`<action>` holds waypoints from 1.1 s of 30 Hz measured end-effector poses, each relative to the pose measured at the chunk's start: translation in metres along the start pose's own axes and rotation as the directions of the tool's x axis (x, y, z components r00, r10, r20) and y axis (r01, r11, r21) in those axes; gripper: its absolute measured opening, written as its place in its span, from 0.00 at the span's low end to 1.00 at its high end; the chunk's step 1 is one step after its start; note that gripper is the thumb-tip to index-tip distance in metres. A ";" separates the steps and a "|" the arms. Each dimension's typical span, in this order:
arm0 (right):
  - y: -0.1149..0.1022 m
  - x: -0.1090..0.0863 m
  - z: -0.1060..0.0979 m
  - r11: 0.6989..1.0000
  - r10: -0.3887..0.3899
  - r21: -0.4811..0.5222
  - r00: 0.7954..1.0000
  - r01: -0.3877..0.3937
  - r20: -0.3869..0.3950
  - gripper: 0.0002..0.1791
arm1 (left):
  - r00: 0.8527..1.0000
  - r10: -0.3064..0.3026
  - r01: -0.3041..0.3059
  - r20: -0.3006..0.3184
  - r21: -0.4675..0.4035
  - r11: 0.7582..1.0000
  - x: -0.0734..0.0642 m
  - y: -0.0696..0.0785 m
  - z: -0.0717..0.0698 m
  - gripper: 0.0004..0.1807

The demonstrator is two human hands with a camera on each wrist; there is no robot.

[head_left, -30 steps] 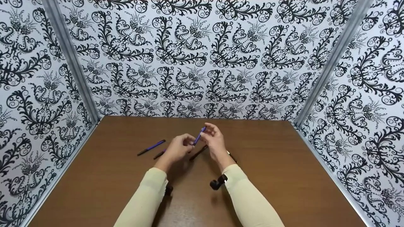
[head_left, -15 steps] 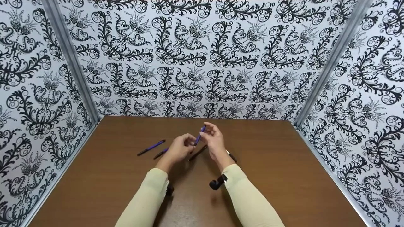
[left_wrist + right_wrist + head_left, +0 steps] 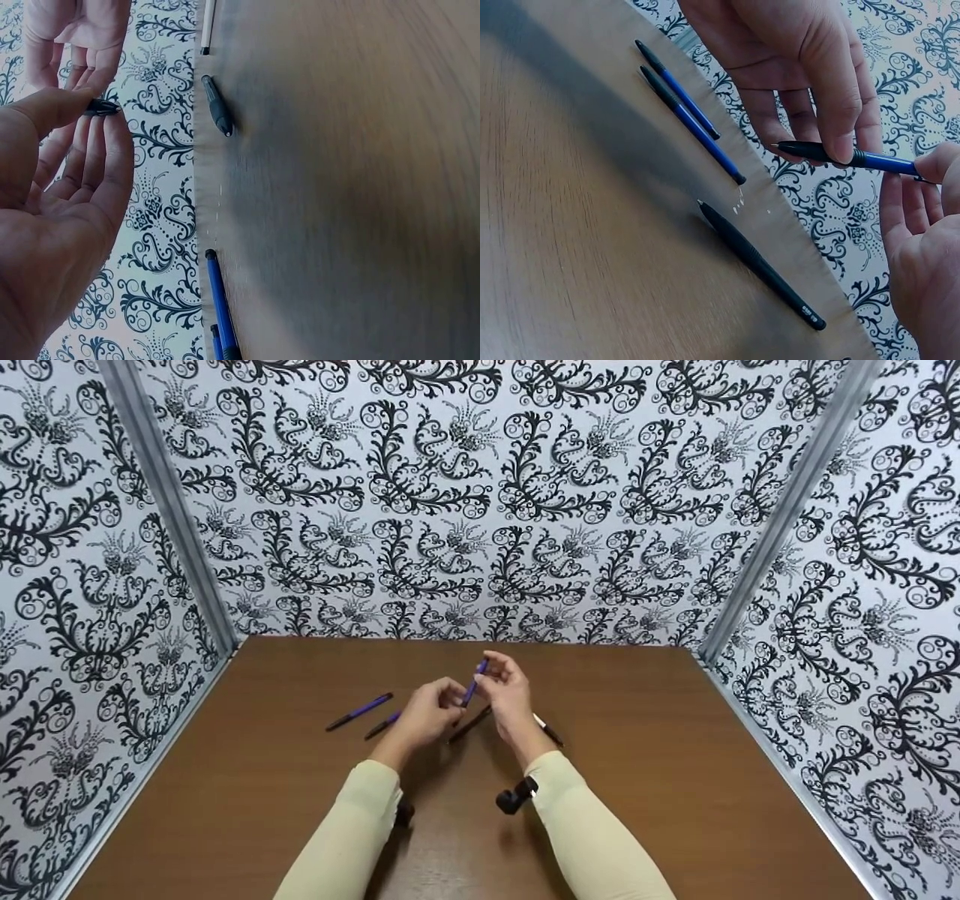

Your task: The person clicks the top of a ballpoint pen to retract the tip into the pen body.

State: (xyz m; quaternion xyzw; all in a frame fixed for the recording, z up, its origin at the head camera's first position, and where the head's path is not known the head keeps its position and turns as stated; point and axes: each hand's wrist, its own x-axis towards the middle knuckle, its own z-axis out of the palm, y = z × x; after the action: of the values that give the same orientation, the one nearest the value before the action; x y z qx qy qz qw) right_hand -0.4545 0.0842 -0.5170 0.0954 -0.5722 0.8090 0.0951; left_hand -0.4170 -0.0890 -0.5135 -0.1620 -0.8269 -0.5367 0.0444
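Head view: over the brown worktop (image 3: 637, 780), a blue-and-black pen (image 3: 472, 687) is held in the air between the left hand (image 3: 426, 712) and the right hand (image 3: 513, 699). Both pinch it, the left at the lower end, the right at the upper. To the left lie a blue pen (image 3: 360, 711) and a second blue pen (image 3: 382, 726), partly hidden by the left hand. A black pen (image 3: 470, 724) lies between the wrists, a white pen (image 3: 551, 731) beside the right one.

Left wrist view: the left thumb and fingers grip the held pen's dark end; its blue part is hidden.

Right wrist view: the left thumb presses the black grip, with the metal tip bare, while the right fingers and thumb clasp the blue end. Below, the black pen shows pale lettering.
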 end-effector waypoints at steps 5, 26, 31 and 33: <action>-0.002 0.000 0.000 0.999 -0.022 -0.041 1.000 0.022 0.003 0.25 | 1.000 -0.003 0.002 -0.015 -0.045 0.999 0.000 0.002 0.001 0.14; -0.005 -0.001 0.003 0.998 -0.027 -0.054 0.999 0.026 -0.019 0.25 | 1.000 0.008 -0.009 -0.023 -0.052 0.999 0.000 0.007 0.001 0.14; -0.004 -0.001 0.002 0.997 -0.034 -0.067 0.999 0.033 -0.014 0.24 | 0.999 0.024 -0.025 -0.026 -0.030 0.999 -0.001 0.007 0.000 0.13; -0.005 -0.001 0.001 0.997 -0.040 -0.067 0.999 0.039 -0.011 0.24 | 0.999 0.035 -0.036 -0.028 -0.025 0.999 0.000 0.007 0.001 0.14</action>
State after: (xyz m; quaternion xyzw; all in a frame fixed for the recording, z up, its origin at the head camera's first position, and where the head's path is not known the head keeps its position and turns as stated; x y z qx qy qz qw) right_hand -0.4522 0.0848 -0.5128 0.0985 -0.5966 0.7878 0.1176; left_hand -0.4148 -0.0859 -0.5082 -0.1695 -0.8162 -0.5487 0.0633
